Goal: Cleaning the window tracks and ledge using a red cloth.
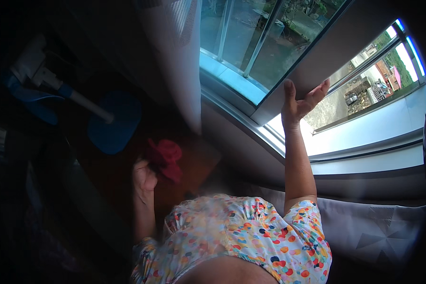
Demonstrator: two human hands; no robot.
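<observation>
My left hand [145, 175] is shut on a crumpled red cloth [167, 158], which hangs over the dark brown floor at the left. At the upper right, my right hand [301, 103] is raised to the window, its thumb and fingers spread around the broad edge of the sliding window frame [316, 53]. The sliding pane [248, 39] is on the left of that frame. To the right of it the window stands open, and bars, a yard and buildings show outside.
A blue and white standing fan [106, 113] with a round blue base is at the left. A pale curtain [177, 64] hangs beside the window. The window track [241, 117] and sill run below the pane. Patterned grey fabric [376, 227] lies at the lower right.
</observation>
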